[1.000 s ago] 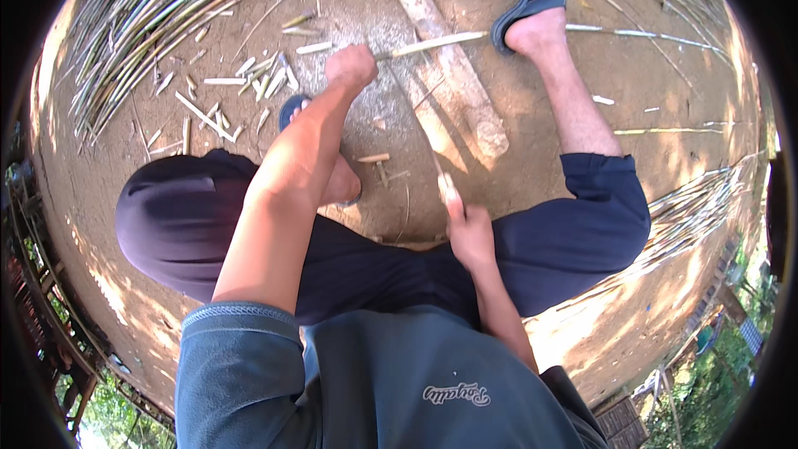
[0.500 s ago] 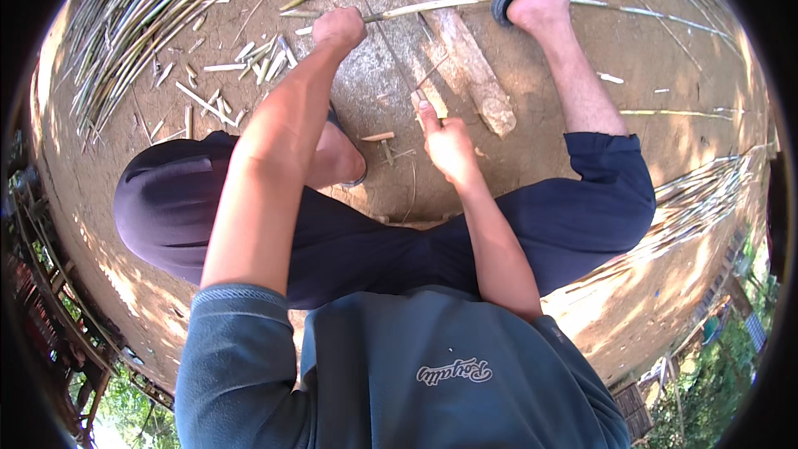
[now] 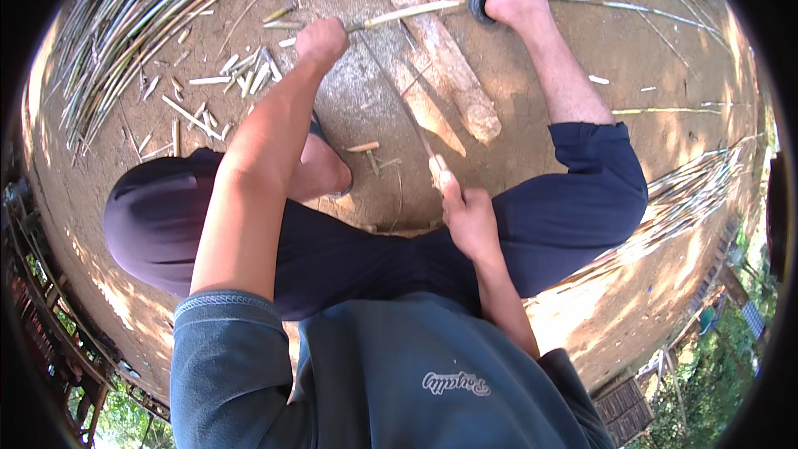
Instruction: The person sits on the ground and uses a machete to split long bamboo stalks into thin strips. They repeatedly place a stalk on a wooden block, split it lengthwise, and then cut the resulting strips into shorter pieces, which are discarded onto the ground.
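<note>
My left hand (image 3: 322,41) is closed around a long thin bamboo stalk (image 3: 416,12), which runs to the right across a log (image 3: 432,41) toward my sandalled foot (image 3: 509,2). In my right hand (image 3: 469,218) is the light wooden handle of a thin-bladed saw (image 3: 407,110). The far end of its blade reaches the stalk just right of my left hand. Whether the teeth are in the stalk is too small to tell. A flat, pointed piece of wood (image 3: 440,123) lies between blade and log.
Short cut bamboo pieces (image 3: 249,71) lie scattered left of my left hand. A pale dusty patch (image 3: 357,83) covers the dirt under the blade. Long stalks are piled at the far left (image 3: 141,25), and another bundle (image 3: 690,212) lies at the right.
My right hand has drawn the saw back toward my body and slightly right. My left hand still grips the stalk. The whole view has shifted a little to the left.
</note>
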`<state>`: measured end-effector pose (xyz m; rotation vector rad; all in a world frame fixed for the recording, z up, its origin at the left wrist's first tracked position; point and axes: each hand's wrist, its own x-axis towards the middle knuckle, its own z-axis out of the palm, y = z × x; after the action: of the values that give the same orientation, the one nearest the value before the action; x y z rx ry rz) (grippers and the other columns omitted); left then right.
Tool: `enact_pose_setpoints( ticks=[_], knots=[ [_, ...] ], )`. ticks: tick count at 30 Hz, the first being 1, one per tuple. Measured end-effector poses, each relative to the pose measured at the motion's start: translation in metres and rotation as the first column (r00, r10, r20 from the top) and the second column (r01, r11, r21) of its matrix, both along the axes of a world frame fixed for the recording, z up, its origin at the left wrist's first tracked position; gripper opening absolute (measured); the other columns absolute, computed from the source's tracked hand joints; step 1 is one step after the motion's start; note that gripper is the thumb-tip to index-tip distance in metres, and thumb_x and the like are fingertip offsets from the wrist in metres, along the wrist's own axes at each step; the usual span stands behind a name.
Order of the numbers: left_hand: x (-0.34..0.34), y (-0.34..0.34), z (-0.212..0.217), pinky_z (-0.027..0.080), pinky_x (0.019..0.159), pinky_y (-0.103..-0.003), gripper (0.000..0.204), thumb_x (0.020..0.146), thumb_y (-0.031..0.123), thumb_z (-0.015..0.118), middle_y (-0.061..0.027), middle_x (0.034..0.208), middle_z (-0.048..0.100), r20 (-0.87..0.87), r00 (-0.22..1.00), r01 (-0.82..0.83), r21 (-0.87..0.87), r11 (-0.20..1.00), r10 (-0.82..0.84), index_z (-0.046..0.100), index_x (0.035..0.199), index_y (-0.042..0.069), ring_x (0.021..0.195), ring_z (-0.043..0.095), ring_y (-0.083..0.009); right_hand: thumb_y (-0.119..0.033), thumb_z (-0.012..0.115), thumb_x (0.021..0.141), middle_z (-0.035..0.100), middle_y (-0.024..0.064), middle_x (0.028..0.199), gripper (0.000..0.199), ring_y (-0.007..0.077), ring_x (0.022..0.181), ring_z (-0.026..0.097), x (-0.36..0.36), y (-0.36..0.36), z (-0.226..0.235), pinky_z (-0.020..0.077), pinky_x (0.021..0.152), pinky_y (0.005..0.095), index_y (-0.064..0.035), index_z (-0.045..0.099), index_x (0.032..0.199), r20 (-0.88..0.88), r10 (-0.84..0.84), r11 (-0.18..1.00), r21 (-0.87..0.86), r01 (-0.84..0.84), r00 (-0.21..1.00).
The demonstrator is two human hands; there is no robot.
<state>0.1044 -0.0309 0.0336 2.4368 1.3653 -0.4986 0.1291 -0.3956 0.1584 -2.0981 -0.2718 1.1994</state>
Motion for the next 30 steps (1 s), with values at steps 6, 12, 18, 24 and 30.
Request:
enact_pose_setpoints(
  ticks=[6,12,18,24,30],
  knots=[
    [-0.009,-0.013,0.000,0.054,0.082,-0.044,0.028,0.092,0.020,0.048,-0.0187,0.099,0.071,0.026,0.999,0.027,0.051,0.998,-0.029,0.071,0.103,0.007,0.095,0.069,-0.0349,-0.039,0.051,0.101,0.038,-0.0033,0.051,0.053,0.0061,0.043,0.034,0.016,0.001,0.020,0.0271,0.041,0.0259,-0.0080,0.045,0.058,-0.162,-0.033,0.999,-0.004,0.033,0.986],
    [-0.010,0.000,0.000,0.050,0.091,-0.045,0.035,0.087,0.031,0.057,-0.0198,0.109,0.068,-0.020,1.000,0.008,-0.142,0.990,-0.011,0.069,0.109,0.006,0.104,0.065,-0.0360,-0.043,0.048,0.101,0.041,-0.0018,0.051,0.053,0.0061,0.042,0.034,0.010,0.014,0.055,0.0258,0.039,0.0245,-0.0081,0.046,0.061,-0.240,-0.036,0.997,0.058,0.051,0.970],
    [-0.014,-0.004,0.003,0.048,0.095,-0.044,0.038,0.085,0.024,0.054,-0.0190,0.117,0.066,0.008,1.000,-0.027,-0.193,0.981,0.029,0.066,0.116,0.006,0.110,0.063,-0.0344,-0.042,0.050,0.100,0.037,-0.0042,0.053,0.053,0.0064,0.047,0.033,-0.001,0.016,0.064,0.0262,0.043,0.0272,-0.0084,0.044,0.059,-0.211,-0.061,0.998,0.016,0.066,0.975],
    [-0.028,-0.036,-0.006,0.039,0.097,-0.049,0.036,0.089,0.018,0.042,-0.0255,0.117,0.057,0.098,0.993,0.072,0.023,0.997,-0.073,0.057,0.118,0.002,0.114,0.054,-0.0388,-0.043,0.047,0.101,0.041,-0.0002,0.051,0.052,0.0083,0.044,0.036,-0.009,0.005,0.058,0.0293,0.043,0.0247,-0.0075,0.046,0.064,-0.205,-0.016,0.999,0.033,0.024,0.979],
    [-0.034,-0.080,-0.026,0.036,0.090,-0.046,0.030,0.091,0.018,0.040,-0.0192,0.111,0.054,0.334,0.942,-0.058,0.213,0.975,-0.017,0.060,0.106,0.001,0.105,0.047,-0.0342,-0.044,0.046,0.101,0.040,-0.0003,0.050,0.053,0.0081,0.044,0.035,-0.015,-0.021,0.067,0.0275,0.043,0.0249,-0.0075,0.044,0.063,-0.205,-0.052,0.998,0.023,0.058,0.977]
  ],
)
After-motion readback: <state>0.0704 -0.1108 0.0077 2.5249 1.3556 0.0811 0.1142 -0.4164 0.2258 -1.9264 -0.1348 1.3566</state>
